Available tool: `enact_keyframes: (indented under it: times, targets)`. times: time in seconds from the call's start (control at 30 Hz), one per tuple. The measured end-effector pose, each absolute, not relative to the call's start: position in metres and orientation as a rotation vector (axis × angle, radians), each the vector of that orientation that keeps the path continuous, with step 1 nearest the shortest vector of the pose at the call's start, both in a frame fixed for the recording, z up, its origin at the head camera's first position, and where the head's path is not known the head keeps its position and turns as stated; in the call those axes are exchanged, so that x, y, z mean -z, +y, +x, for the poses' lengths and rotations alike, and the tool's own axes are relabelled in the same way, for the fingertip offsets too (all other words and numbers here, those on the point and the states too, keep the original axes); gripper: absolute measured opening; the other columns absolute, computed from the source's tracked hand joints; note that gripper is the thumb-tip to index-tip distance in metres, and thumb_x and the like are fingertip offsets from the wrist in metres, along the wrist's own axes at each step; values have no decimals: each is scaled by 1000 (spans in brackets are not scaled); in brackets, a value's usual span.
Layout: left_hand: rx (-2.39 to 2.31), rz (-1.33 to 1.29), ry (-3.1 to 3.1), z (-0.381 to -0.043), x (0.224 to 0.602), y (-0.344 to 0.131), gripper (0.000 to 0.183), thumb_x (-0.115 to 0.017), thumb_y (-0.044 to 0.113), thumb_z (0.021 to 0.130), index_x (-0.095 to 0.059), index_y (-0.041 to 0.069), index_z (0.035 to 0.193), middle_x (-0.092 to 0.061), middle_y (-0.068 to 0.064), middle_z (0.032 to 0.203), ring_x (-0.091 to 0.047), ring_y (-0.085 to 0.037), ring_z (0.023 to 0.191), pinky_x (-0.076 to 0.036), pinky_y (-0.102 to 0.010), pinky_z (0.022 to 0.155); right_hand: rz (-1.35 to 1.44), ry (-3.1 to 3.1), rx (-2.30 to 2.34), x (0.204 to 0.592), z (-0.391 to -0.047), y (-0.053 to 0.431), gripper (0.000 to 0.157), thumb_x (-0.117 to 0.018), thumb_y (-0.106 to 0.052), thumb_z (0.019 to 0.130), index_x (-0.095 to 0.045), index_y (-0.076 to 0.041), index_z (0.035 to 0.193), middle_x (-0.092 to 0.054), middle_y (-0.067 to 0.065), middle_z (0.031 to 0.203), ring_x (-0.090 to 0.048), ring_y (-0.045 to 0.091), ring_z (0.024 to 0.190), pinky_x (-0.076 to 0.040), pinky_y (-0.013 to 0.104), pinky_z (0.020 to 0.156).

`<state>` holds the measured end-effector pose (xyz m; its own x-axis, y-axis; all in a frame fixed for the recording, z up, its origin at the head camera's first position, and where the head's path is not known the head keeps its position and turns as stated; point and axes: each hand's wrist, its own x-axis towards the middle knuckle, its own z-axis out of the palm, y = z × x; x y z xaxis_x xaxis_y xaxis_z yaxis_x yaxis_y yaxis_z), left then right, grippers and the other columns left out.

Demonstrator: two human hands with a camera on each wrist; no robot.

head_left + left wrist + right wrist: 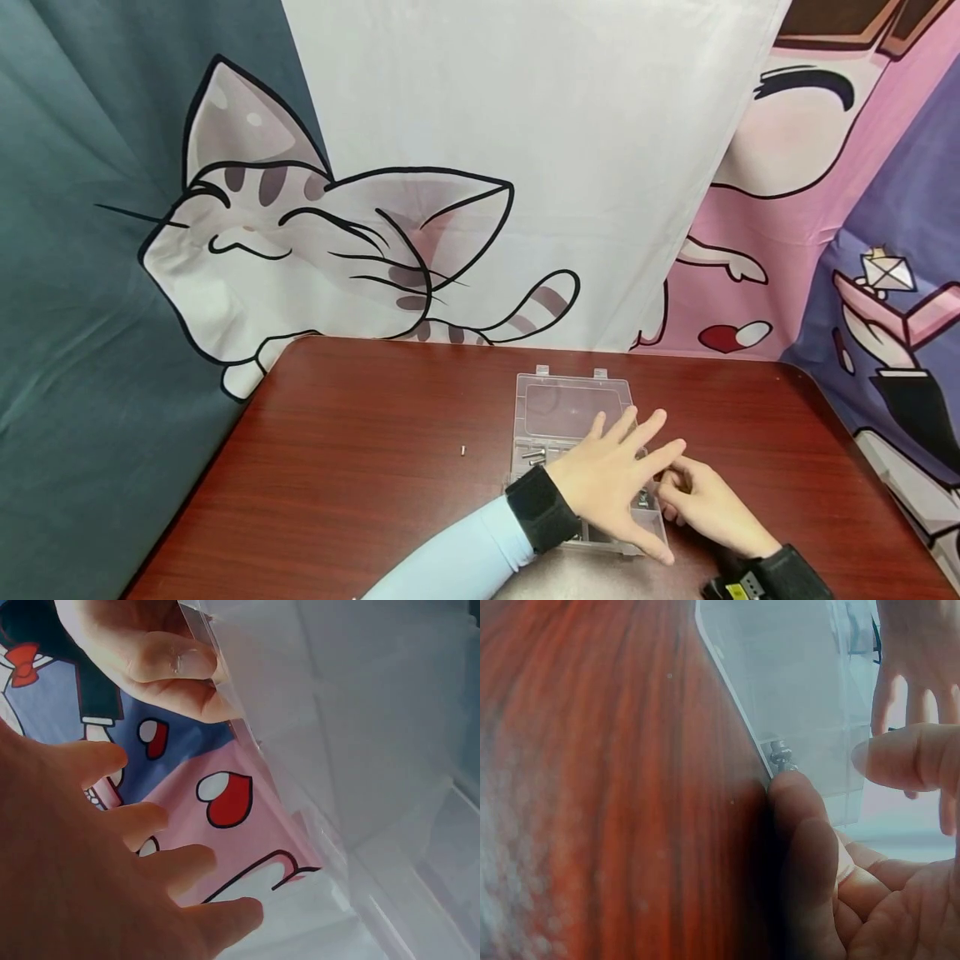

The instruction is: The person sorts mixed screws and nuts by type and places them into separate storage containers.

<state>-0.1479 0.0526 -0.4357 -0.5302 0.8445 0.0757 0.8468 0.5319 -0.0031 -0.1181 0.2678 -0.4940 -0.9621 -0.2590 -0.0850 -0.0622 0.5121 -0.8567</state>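
Observation:
A clear plastic compartment box [573, 410] lies on the table with its lid folded back. Metal screws [534, 457] show in its left part. In its lower corner in the right wrist view is a small metal fastener [780, 754]. My left hand [611, 479] is over the compartments, fingers spread, holding nothing; it hides much of the box. My right hand [708, 504] grips the box's right side, fingers curled low at the wall and thumb at the upper edge. In the left wrist view, fingertips [199, 667] of that right hand meet the clear plastic edge.
A small metal piece [462, 451] lies on the reddish-brown table [360, 442], left of the box. A cartoon-printed cloth [600, 167] hangs behind the table. Black bands are on both wrists.

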Motion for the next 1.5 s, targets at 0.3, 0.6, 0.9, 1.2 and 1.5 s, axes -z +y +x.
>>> enact_keyframes:
  times: [0.3, 0.6, 0.9, 1.2, 1.5]
  targets:
    - [162, -1450, -2750, -159, 437, 22, 124, -42, 96, 63, -9, 31, 163, 5, -3, 168, -10, -35, 151, -19, -60, 113, -345, 2496, 1462, 494, -119, 268, 36, -60, -24, 96, -57, 6, 116, -58, 3, 68, -58, 14, 59, -50, 33, 53]
    - [230, -1275, -2801, -184, 441, -50, 121, -40, 95, 67, -13, 27, 163, 1, -7, 168, -5, -38, 151, -11, -63, 112, -333, 2519, 1457, 493, -118, 267, 35, -61, -24, 95, -58, 5, 114, -57, 4, 67, -59, 15, 58, -49, 32, 53]
    - [278, -1091, -2892, -193, 448, -113, 113, -54, 83, 72, -22, 23, 162, -11, -9, 167, -11, -35, 151, -19, -60, 114, -319, 2510, 1458, 496, -120, 270, 36, -61, -25, 95, -58, 4, 116, -57, 3, 68, -58, 14, 59, -49, 32, 53]
    - [275, -1084, -2875, -190, 462, -156, 78, -67, 56, 81, -53, 13, 145, -48, -11, 148, -48, -29, 132, -41, -48, 103, -322, 2498, 1467, 495, -123, 270, 37, -62, -26, 95, -58, 4, 116, -57, 4, 68, -58, 16, 59, -50, 32, 54]
    - [205, -1165, -2795, -192, 471, -164, 38, -74, 32, 82, -72, 17, 116, -56, 3, 107, -57, -14, 93, -49, -31, 81, -323, 2498, 1472, 498, -122, 271, 37, -62, -26, 95, -58, 4, 116, -57, 4, 68, -58, 15, 59, -50, 32, 54]
